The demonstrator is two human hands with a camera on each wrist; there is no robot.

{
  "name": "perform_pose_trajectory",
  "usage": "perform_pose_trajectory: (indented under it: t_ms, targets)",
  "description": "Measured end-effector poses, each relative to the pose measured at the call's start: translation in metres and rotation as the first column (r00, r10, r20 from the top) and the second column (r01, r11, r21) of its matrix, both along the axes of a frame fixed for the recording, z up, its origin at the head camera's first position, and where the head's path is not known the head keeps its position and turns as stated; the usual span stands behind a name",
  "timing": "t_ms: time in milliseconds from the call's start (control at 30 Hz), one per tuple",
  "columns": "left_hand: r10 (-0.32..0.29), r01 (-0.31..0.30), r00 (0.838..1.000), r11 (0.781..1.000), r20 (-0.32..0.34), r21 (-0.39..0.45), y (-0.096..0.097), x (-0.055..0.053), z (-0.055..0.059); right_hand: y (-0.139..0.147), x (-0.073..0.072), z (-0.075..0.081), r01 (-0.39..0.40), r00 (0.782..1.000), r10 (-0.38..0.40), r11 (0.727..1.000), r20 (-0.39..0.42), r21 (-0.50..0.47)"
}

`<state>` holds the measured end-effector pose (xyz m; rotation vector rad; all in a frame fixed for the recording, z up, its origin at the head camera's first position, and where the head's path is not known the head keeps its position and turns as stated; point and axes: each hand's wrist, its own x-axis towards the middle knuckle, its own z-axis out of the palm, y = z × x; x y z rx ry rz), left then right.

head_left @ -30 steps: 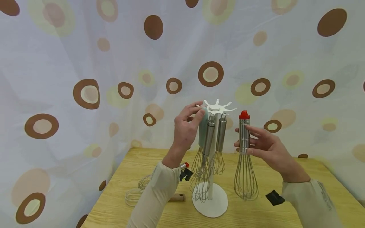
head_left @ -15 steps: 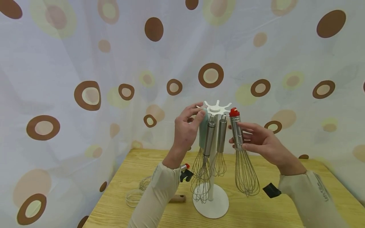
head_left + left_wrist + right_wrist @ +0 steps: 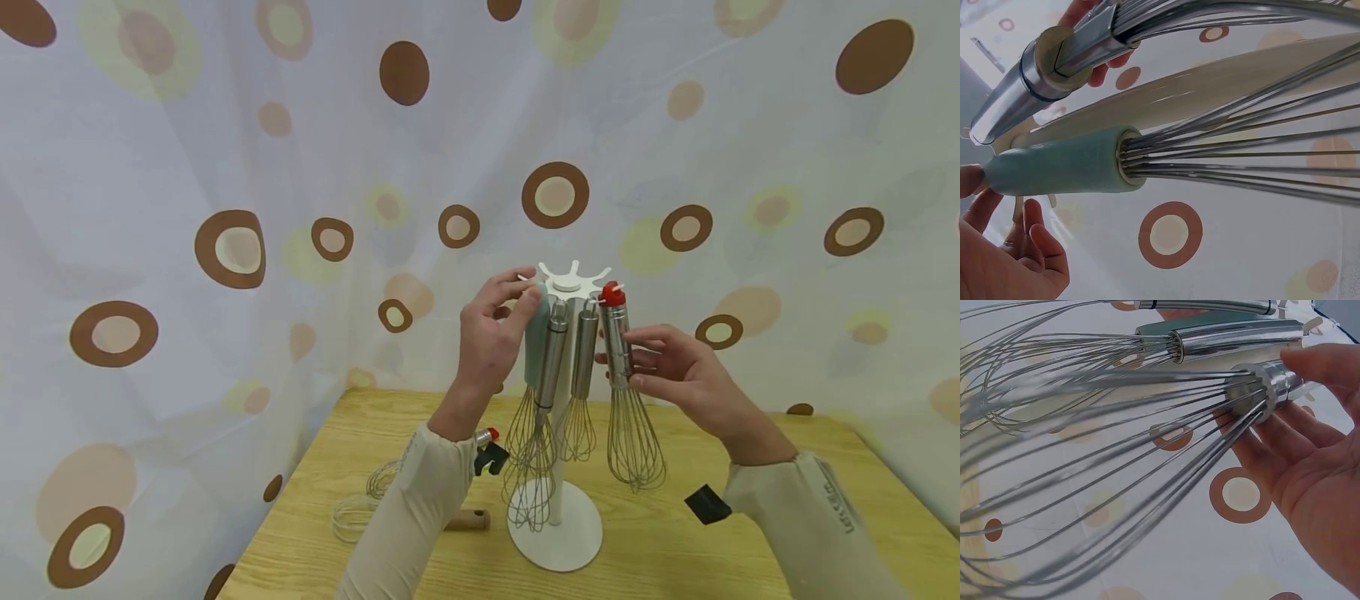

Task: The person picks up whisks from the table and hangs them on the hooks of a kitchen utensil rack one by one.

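Note:
My right hand (image 3: 690, 375) holds a steel whisk with a red cap (image 3: 617, 342) by its handle, fingers and thumb around it. Its cap meets a prong tip of the white rotating rack (image 3: 566, 285), which seems to pass through the cap's hole. The left hand (image 3: 486, 342) pinches the top of a teal-handled whisk (image 3: 535, 346) at the rack's left side; the left wrist view shows fingertips at the end of the teal handle (image 3: 1060, 165). Between the hands hang two steel-handled whisks (image 3: 551, 358), (image 3: 583, 354). In the right wrist view, the held whisk's wires (image 3: 1147, 450) fan out.
The rack's round white base (image 3: 570, 546) stands on a wooden table (image 3: 675, 550). Behind the left forearm lie loose whisks (image 3: 351, 518), a wooden handle (image 3: 471, 520) and another red-capped handle (image 3: 486, 435). A dotted curtain (image 3: 337, 125) hangs behind.
My right hand has carried the red-capped whisk left, and its cap has come up to a rack prong. The whisk tilted and now hangs closer to the rack. The left hand has stayed put.

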<state>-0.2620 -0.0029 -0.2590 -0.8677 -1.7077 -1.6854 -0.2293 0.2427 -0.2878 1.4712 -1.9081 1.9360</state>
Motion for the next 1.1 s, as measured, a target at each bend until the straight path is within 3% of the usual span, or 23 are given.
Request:
perform_pose_trajectory:
  t_ms: [300,433,500,600,667,733,867,967,1033,1100]
  targets:
    - [-0.026,0.027,0.999,0.999,0.019,-0.03,-0.001,0.002,0.004,-0.005,0.006,0.0,0.196,0.978,-0.195,0.98,-0.078,0.014]
    - [-0.069,0.071,0.997,0.996,0.027,-0.056,-0.005,0.004,0.007,-0.011,0.009,0.003,0.271,0.949,-0.268,0.962,-0.166,0.0]
    - [-0.092,0.094,0.995,0.992,0.038,-0.078,-0.007,0.004,0.008,-0.016,0.012,0.007,0.349,0.911,-0.344,0.937,-0.23,-0.019]
    - [-0.12,0.126,0.991,0.986,0.057,-0.107,-0.013,0.004,0.009,-0.024,0.018,0.015,0.487,0.82,-0.483,0.871,-0.308,-0.07]
    - [-0.112,0.12,0.992,0.985,0.063,-0.127,-0.018,0.003,0.009,-0.029,0.02,0.022,0.559,0.759,-0.563,0.821,-0.327,-0.119]
    - [-0.096,0.105,0.993,0.986,0.073,-0.133,-0.024,0.003,0.007,-0.033,0.021,0.029,0.598,0.718,-0.613,0.786,-0.33,-0.158]
    - [-0.04,0.06,0.992,0.984,0.123,-0.167,-0.042,0.002,-0.001,-0.038,0.019,0.04,0.641,0.668,-0.667,0.741,-0.331,-0.199]
    - [-0.003,0.048,0.981,0.972,0.192,-0.23,-0.057,-0.002,-0.014,-0.042,0.018,0.046,0.67,0.646,-0.692,0.716,-0.321,-0.196]
    - [0.023,0.05,0.971,0.953,0.237,-0.298,-0.066,-0.005,-0.026,-0.045,0.018,0.048,0.686,0.636,-0.704,0.703,-0.316,-0.186]
    - [0.043,0.069,0.96,0.92,0.275,-0.385,-0.073,-0.009,-0.04,-0.049,0.019,0.049,0.705,0.623,-0.717,0.688,-0.314,-0.171]
